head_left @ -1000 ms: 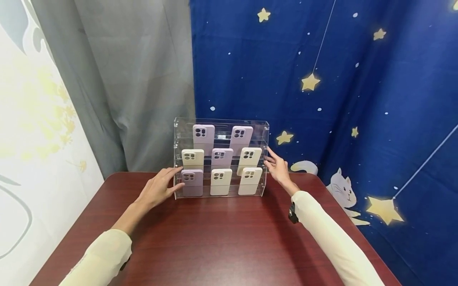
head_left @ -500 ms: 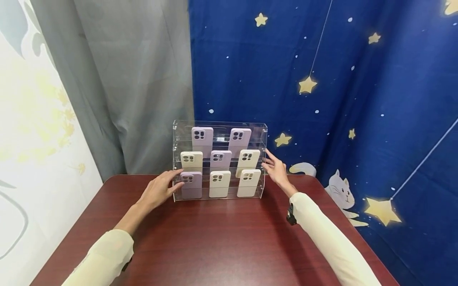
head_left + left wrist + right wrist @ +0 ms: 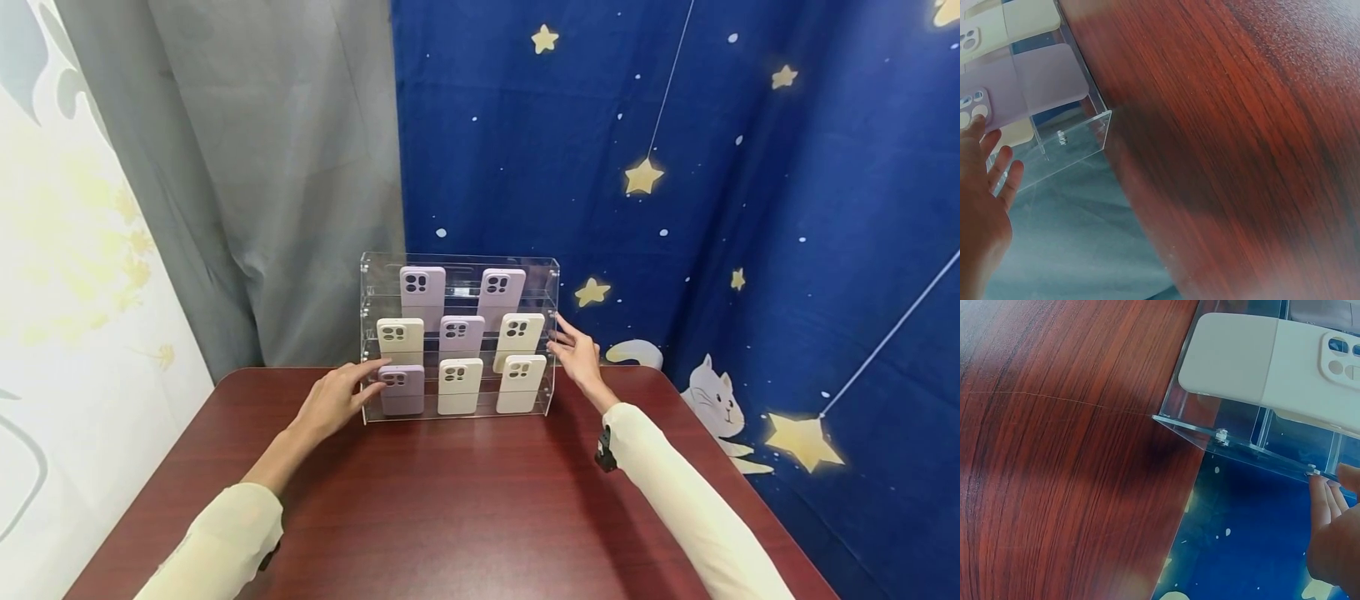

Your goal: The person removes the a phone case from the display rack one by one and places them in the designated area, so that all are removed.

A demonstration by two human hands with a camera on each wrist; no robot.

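Observation:
A clear acrylic display stand (image 3: 364,287) holds several phone cases in tiers. At its lower left is a lavender phone case (image 3: 402,400), which my left hand (image 3: 328,400) pinches by the upper left corner. In the left wrist view the thumb (image 3: 977,122) lies over the case's camera cutout and the other visible fingers spread beside the stand's side panel. My right hand (image 3: 579,354) grips the stand's right side panel, its thumb (image 3: 1349,476) at the panel's edge and its fingers on the outer face. Cream cases (image 3: 459,398) share the bottom tier.
The stand is at the far edge of a dark red wooden table (image 3: 450,500). A grey curtain (image 3: 315,167) and a blue star-patterned curtain (image 3: 525,150) hang behind it. At the left hangs a white patterned cloth (image 3: 90,375).
The lavender case's top edge sits slightly lower, and my left index fingertip reaches a little further over it. My right hand stays at the stand's side. The head view has shifted slightly.

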